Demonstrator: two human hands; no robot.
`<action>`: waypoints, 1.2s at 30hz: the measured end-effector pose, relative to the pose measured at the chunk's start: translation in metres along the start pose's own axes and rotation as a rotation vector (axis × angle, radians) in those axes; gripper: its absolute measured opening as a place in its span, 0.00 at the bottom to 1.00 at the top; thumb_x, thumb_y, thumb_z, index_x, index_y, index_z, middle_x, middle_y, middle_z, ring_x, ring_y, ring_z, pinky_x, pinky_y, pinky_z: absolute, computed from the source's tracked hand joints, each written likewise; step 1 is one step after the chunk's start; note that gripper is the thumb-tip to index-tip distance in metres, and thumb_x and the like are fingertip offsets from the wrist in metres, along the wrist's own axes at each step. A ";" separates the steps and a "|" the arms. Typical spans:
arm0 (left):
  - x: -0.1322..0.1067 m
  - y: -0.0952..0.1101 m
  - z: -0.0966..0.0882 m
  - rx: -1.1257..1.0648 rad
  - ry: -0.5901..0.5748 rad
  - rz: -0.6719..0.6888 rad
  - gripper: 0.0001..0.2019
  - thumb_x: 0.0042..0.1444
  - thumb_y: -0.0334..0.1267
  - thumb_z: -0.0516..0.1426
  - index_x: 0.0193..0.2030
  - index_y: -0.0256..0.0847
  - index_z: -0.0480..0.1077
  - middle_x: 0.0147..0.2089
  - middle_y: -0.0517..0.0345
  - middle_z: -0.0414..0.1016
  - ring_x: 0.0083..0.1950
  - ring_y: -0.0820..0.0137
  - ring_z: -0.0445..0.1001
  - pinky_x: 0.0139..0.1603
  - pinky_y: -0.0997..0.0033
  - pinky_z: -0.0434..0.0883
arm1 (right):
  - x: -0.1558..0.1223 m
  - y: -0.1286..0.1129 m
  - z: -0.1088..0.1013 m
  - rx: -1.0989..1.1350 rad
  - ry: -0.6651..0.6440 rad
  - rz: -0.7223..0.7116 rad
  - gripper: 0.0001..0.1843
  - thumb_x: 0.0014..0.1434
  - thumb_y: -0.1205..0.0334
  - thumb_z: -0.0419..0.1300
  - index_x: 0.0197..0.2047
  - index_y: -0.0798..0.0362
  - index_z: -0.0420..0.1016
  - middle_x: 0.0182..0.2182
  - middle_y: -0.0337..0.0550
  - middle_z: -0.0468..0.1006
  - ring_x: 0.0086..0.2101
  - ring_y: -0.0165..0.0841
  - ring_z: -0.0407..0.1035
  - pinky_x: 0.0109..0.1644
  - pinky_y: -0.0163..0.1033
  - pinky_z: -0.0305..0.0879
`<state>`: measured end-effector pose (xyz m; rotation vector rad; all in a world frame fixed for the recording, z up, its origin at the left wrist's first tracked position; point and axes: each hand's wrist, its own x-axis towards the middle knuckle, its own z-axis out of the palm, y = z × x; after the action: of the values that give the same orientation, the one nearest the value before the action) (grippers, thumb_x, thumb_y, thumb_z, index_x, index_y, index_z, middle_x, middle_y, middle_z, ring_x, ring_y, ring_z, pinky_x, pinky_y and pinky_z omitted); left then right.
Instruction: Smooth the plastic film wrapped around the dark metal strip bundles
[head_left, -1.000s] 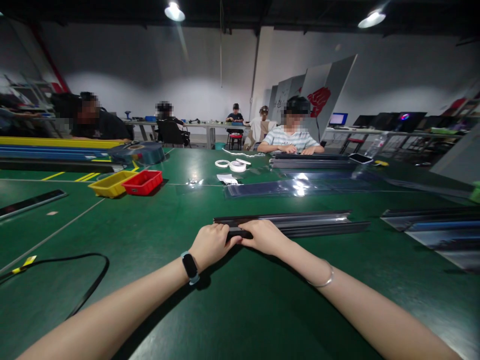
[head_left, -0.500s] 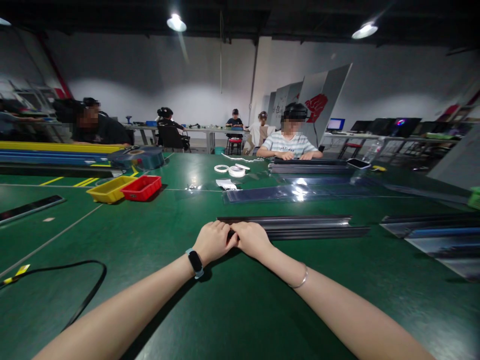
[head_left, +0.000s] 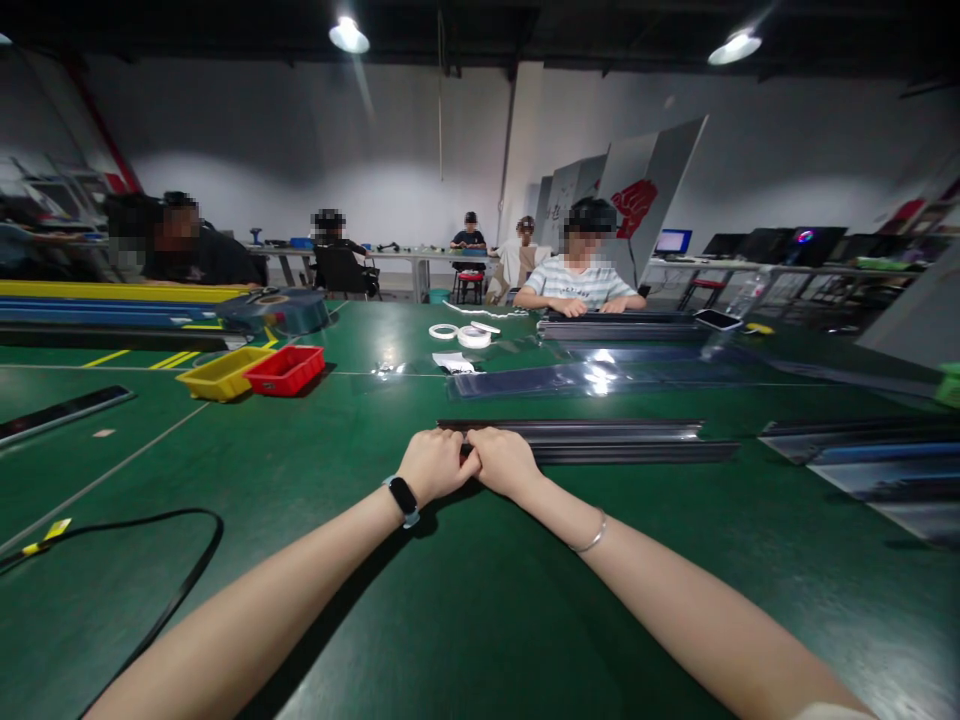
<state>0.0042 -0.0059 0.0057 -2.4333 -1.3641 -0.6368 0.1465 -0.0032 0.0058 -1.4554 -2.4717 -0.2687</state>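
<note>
A wide green table fills the lower two thirds of the frame, and your bare forearms run up across it from the bottom corners to meet just below centre. Long yellow and blue rails lie along its far left edge. At centre right, a bundle of long dark strips lies flat on the table, running from the middle of the frame out to the right. Just above it in the frame, a glossy clear sleeve catches the ceiling light. More dark stacks sit at the right edge.

Across the table, in the upper centre of the frame, a person in a striped shirt sits with both hands on another dark stack. A black cable loops over the table at lower left. At centre left, a yellow bin and a red bin stand touching side by side.

Your left hand and right hand meet knuckle to knuckle at the left end of the dark strips. Each grip is curled closed on that end, which stays down on the table; the fingertips themselves are hidden behind the backs of your hands. White tape rolls lie above centre. A dark wristband circles your left wrist, and a thin bracelet your right.
</note>
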 end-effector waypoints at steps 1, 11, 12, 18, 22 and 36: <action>-0.001 0.000 0.000 -0.008 0.008 -0.002 0.17 0.54 0.47 0.45 0.26 0.37 0.66 0.27 0.51 0.72 0.30 0.65 0.70 0.32 0.67 0.63 | 0.000 -0.001 0.000 -0.005 0.006 0.000 0.08 0.53 0.62 0.48 0.35 0.53 0.65 0.31 0.45 0.72 0.36 0.33 0.65 0.40 0.35 0.55; -0.012 0.002 -0.007 -0.056 0.075 0.120 0.15 0.55 0.44 0.45 0.30 0.38 0.68 0.29 0.51 0.72 0.33 0.66 0.70 0.36 0.65 0.63 | -0.015 -0.008 -0.009 0.003 0.031 -0.042 0.10 0.53 0.64 0.48 0.40 0.53 0.63 0.32 0.44 0.72 0.35 0.32 0.65 0.39 0.34 0.55; -0.011 0.002 -0.008 -0.051 0.081 0.132 0.14 0.55 0.43 0.45 0.31 0.38 0.68 0.30 0.51 0.72 0.33 0.66 0.69 0.36 0.65 0.63 | -0.015 -0.008 -0.009 0.003 0.030 -0.040 0.10 0.53 0.65 0.48 0.40 0.54 0.63 0.32 0.44 0.72 0.35 0.32 0.65 0.39 0.34 0.55; -0.009 0.003 -0.007 -0.028 0.067 0.109 0.13 0.55 0.42 0.45 0.33 0.38 0.66 0.29 0.53 0.71 0.32 0.66 0.69 0.36 0.65 0.63 | -0.012 -0.008 -0.008 -0.025 0.000 0.017 0.11 0.53 0.63 0.47 0.41 0.54 0.61 0.31 0.45 0.72 0.32 0.33 0.66 0.37 0.35 0.56; -0.008 0.003 -0.005 -0.014 0.049 0.105 0.12 0.56 0.41 0.44 0.34 0.39 0.65 0.29 0.54 0.70 0.31 0.67 0.69 0.34 0.67 0.64 | -0.011 -0.006 -0.009 -0.026 -0.026 0.034 0.11 0.54 0.62 0.46 0.41 0.53 0.61 0.31 0.46 0.72 0.33 0.34 0.67 0.36 0.35 0.57; -0.006 0.004 -0.006 -0.025 0.021 0.101 0.13 0.56 0.43 0.44 0.41 0.38 0.62 0.30 0.55 0.71 0.32 0.66 0.70 0.35 0.66 0.64 | -0.012 -0.006 -0.009 0.008 -0.029 0.056 0.20 0.53 0.62 0.46 0.50 0.51 0.53 0.34 0.45 0.70 0.34 0.33 0.66 0.37 0.35 0.58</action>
<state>0.0033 -0.0150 0.0072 -2.4896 -1.2232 -0.6570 0.1481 -0.0187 0.0109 -1.5325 -2.4471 -0.2279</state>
